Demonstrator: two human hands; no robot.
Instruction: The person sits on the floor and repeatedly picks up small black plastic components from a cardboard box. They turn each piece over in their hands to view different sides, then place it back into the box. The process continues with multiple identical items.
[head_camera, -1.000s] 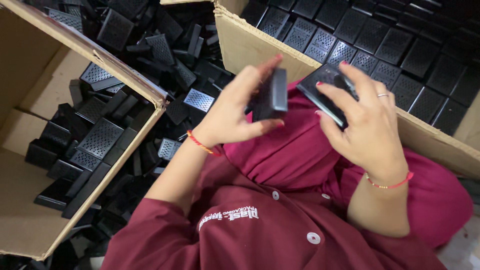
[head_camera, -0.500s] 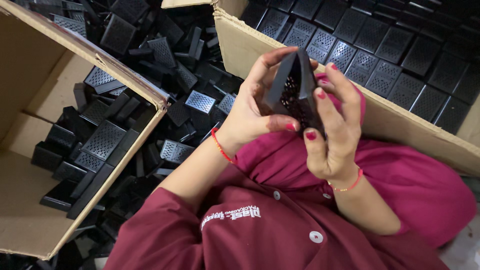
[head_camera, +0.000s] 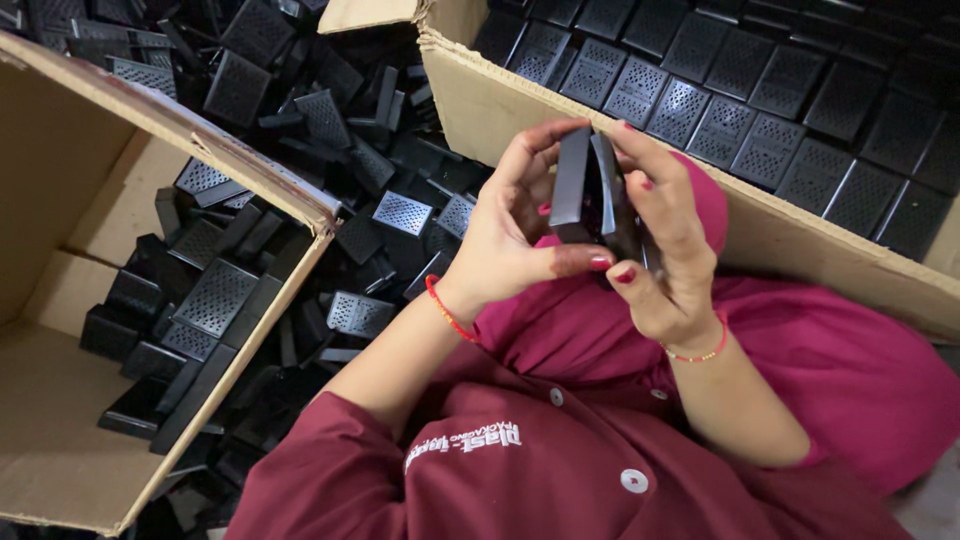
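Two black plastic pieces were held up together, side by side and touching, in front of a dark red shirt. They were gripped by both hands. The left hand was wrapped around the left piece, with the fingers curled over its top edge and the thumb pressed under it. The right hand was closed on the right piece, with its fingers laid along the outer side. Red polish was seen on the nails, and a thin red band was worn on each wrist.

Many more black pieces with small holes were piled loosely on the left, some spilling into an open brown box. A second brown box was seen behind the hands, and in it the same black pieces were laid flat in neat rows. The held pieces were kept just above the near wall of that second box.
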